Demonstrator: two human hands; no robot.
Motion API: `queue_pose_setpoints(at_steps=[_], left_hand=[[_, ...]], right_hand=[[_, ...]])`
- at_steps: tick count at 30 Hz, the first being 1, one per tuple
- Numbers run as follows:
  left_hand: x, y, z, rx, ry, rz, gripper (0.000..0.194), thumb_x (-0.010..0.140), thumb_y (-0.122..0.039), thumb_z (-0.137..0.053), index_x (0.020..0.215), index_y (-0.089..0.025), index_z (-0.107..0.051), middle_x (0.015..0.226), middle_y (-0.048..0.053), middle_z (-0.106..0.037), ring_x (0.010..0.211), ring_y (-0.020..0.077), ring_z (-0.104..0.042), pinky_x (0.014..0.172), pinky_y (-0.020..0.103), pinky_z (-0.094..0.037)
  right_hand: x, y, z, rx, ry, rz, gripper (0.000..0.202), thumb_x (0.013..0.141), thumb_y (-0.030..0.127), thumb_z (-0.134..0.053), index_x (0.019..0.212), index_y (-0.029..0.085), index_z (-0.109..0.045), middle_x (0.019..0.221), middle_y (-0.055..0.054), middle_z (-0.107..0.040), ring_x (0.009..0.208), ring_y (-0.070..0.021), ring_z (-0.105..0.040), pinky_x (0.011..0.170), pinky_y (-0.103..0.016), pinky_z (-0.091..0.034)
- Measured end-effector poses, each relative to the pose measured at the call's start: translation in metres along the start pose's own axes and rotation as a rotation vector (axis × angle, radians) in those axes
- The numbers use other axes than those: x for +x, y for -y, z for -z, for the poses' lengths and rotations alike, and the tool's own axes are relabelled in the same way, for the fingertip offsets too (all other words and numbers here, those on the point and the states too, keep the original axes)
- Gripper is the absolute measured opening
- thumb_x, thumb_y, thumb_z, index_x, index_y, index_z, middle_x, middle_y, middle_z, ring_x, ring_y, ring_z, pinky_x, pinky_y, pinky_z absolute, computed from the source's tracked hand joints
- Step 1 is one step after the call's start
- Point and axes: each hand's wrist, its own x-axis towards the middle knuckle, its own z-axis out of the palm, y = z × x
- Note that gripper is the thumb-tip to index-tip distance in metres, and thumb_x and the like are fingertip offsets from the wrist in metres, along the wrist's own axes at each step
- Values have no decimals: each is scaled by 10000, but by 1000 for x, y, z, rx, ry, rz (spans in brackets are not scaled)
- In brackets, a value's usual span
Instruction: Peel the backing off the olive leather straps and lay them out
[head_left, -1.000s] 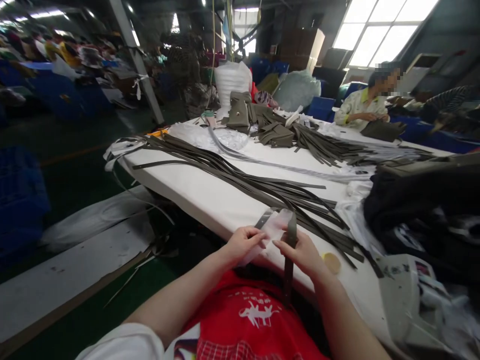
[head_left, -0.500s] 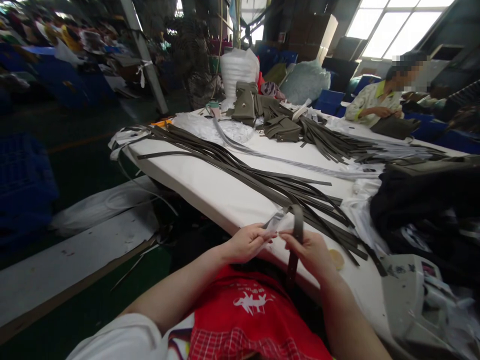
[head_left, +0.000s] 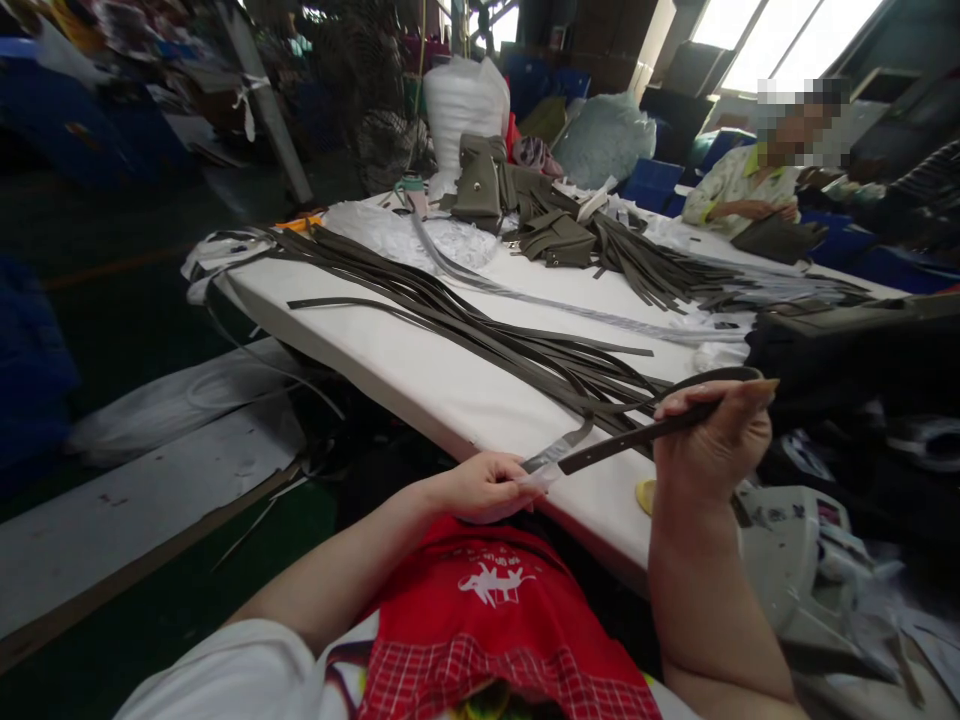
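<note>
My left hand (head_left: 491, 487) is closed on a clear plastic sleeve (head_left: 551, 462) at the table's front edge. A dark olive bag strap (head_left: 619, 442) with small holes near its end runs from that sleeve up to the right. My right hand (head_left: 716, 435) grips this strap farther along, raised above the table's right side. Behind the hand the strap curves in a loop. Beyond my hands a bundle of similar loose straps (head_left: 450, 310) lies lengthwise across the white table (head_left: 352, 350). Where the strap's end sits inside the sleeve is partly hidden by my left fingers.
Olive bags (head_left: 480, 185) and more straps (head_left: 645, 265) are heaped at the back. A long clear plastic strip (head_left: 540, 298) crosses the table. Right of my arm stands a pale plastic container (head_left: 787, 545). A co-worker (head_left: 742, 190) sits across the table, handling dark material.
My right hand has moved right and up with the strap, drawing it straight away from my left hand. My left hand stays nearly in place on the sleeve. The view has shifted slightly.
</note>
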Motion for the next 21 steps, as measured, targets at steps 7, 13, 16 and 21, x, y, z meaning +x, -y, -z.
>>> queue_pose_setpoints(at_steps=[7,13,16,21], left_hand=[[1,4,4,-84,111,-9,540,888,-596,-532,880,-111,-769,903,96,-689,787,160,-638,717,225,-499],[1,0,-2,-153,83,15,527,879,-596,-549,855,-115,-764,828,60,-663,667,112,-588,638,203,-475],[4,0,-5,-130,97,-13,562,891,-610,-515,825,-105,-750,828,65,-645,676,111,-578,647,201,-470],[10,6,-11,-104,88,-36,620,902,-647,-453,890,-91,-727,787,81,-643,709,140,-593,677,230,-478]], right_hand=[[-16,-16,2,-29,74,-38,469,878,538,-606,594,167,-567,487,36,-556,382,-104,-545,379,-217,-456],[-20,-20,4,-3,171,-89,441,875,509,-627,606,159,-618,475,18,-569,393,-117,-557,386,-223,-460],[-26,-25,3,-71,188,-121,454,870,530,-622,606,161,-623,480,7,-576,409,-123,-565,413,-234,-469],[-42,-36,3,-221,230,-156,452,918,524,-547,639,176,-618,506,0,-587,437,-133,-563,460,-257,-469]])
